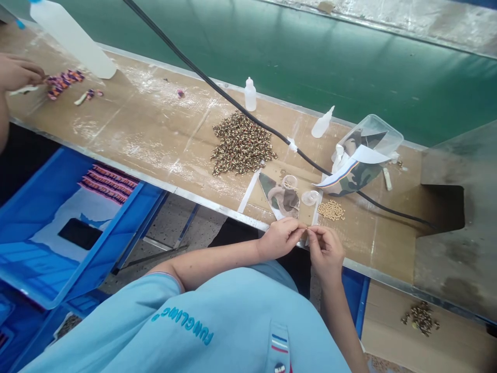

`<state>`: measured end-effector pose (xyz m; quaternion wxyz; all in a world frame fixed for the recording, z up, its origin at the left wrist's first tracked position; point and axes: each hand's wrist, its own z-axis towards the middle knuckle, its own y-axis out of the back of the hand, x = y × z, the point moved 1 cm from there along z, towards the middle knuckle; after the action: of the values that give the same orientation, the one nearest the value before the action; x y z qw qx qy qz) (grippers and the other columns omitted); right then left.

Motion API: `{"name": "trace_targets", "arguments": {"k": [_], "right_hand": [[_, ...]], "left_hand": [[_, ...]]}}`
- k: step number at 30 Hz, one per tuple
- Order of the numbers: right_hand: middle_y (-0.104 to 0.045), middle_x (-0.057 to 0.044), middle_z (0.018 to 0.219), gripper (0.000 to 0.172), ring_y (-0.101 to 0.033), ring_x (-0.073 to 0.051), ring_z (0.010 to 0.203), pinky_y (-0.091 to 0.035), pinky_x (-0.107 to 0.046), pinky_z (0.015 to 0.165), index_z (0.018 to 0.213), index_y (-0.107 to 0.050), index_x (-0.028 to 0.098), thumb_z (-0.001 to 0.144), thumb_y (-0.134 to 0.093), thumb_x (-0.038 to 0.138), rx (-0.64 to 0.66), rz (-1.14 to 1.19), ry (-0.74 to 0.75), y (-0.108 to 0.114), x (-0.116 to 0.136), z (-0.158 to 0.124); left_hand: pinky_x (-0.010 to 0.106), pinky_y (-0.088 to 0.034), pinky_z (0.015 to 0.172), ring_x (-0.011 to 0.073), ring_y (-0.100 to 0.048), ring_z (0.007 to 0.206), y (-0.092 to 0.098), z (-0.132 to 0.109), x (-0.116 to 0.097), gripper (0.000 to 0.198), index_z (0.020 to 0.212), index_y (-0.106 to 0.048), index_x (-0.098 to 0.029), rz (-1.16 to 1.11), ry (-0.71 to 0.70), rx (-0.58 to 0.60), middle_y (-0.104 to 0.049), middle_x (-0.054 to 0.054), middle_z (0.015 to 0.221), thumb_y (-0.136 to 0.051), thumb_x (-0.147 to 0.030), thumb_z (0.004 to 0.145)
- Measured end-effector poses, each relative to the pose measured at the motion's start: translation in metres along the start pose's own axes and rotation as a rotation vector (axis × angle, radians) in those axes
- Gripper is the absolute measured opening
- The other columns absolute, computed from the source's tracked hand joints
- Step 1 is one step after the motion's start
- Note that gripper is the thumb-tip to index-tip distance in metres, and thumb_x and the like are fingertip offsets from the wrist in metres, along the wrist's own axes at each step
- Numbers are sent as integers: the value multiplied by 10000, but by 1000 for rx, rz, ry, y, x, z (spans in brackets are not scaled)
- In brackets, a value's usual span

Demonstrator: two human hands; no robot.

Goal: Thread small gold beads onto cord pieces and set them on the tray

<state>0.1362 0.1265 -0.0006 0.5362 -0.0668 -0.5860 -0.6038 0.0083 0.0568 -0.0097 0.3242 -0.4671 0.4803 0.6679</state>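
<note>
My left hand (280, 238) and my right hand (326, 252) meet at the front edge of the workbench, both closed in a pinch. Their fingertips come together around something too small to make out. Just beyond them lie a camouflage cloth (290, 203) with a small clear cup (289, 182) at its top, and a clear round lid (310, 197). A little pile of tan beads (331, 210) sits beyond my right hand. Farther off to the left is a large heap of small dark-and-gold pieces (241, 144).
A black cable (186, 59) crosses above the bench (155, 119). Two dropper bottles, one upright (250, 95) and one tilted (323, 123), stand near a clear tub (392, 129). At left, a co-worker's hand (19, 72) handles pink-purple pieces (64, 83); a blue crate (62, 290) sits below.
</note>
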Motion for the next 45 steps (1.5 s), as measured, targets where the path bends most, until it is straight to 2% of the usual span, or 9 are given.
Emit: {"name": "trace_targets", "arguments": {"k": [7, 15, 26, 30, 34, 37, 40, 43, 45], "right_hand": [[-620, -28, 777, 135, -570, -114, 649, -458, -233, 541, 823, -603, 183, 888, -512, 259, 2, -12, 62, 0, 0, 1], [-597, -24, 791, 103, -563, -138, 752, -442, -271, 656, 851, -544, 196, 912, -469, 230, -22, -110, 164, -5, -5, 0], [-578, -18, 768, 139, -544, -138, 720, -409, -271, 656, 840, -510, 194, 930, -420, 250, -27, -140, 179, -7, -4, 1], [-586, -40, 770, 216, -544, -153, 715, -403, -286, 659, 845, -535, 181, 930, -405, 332, -16, -144, 154, -7, -8, 1], [-578, -55, 760, 328, -526, -156, 679, -398, -291, 653, 839, -561, 162, 903, -429, 456, -50, -109, 49, -7, -19, -1], [-573, -60, 770, 415, -517, -157, 663, -402, -297, 653, 866, -570, 150, 869, -447, 547, -22, -42, -81, -7, -27, -5], [-567, -53, 764, 438, -520, -163, 673, -403, -305, 666, 896, -568, 146, 843, -474, 570, -14, -9, -194, -7, -34, -8], [-568, -46, 744, 441, -520, -163, 666, -403, -305, 665, 895, -569, 144, 824, -500, 574, -15, 4, -231, -6, -37, -9], [-568, -42, 726, 454, -521, -158, 643, -406, -303, 653, 881, -573, 145, 808, -509, 588, -9, -3, -250, -6, -37, -8]], "left_hand": [[230, -500, 723, 121, -617, 741, -2, 0, 3, 192, 869, -643, -155, 33, -64, -47, -687, 50, 812, -461, -214, 878], [232, -504, 747, 123, -624, 778, -3, -1, 6, 209, 896, -637, -151, 49, -114, -54, -689, 60, 843, -434, -204, 889], [243, -513, 782, 131, -645, 796, -1, 1, 2, 230, 932, -657, -145, 5, -31, -45, -704, 67, 853, -451, -237, 890], [241, -513, 801, 140, -655, 836, -2, 2, -1, 220, 960, -664, -140, 14, 7, -21, -712, 73, 885, -479, -224, 874], [214, -514, 763, 126, -657, 796, 2, -1, -4, 217, 1008, -645, -135, -5, 64, 6, -711, 57, 850, -500, -188, 855], [212, -516, 772, 123, -654, 797, 20, -2, -3, 215, 1002, -633, -132, 23, -22, -50, -706, 58, 840, -489, -220, 869], [273, -512, 860, 152, -639, 910, 59, 0, 7, 233, 995, -626, -139, 174, -128, -229, -697, 91, 936, -448, -245, 889], [430, -432, 1017, 220, -543, 1140, 106, 4, 26, 257, 1076, -595, -155, 435, -41, -517, -627, 127, 1163, -461, -216, 865], [492, -388, 1050, 250, -478, 1221, 132, 3, 40, 302, 1133, -565, -148, 555, 73, -632, -562, 145, 1263, -486, -199, 847]]}}
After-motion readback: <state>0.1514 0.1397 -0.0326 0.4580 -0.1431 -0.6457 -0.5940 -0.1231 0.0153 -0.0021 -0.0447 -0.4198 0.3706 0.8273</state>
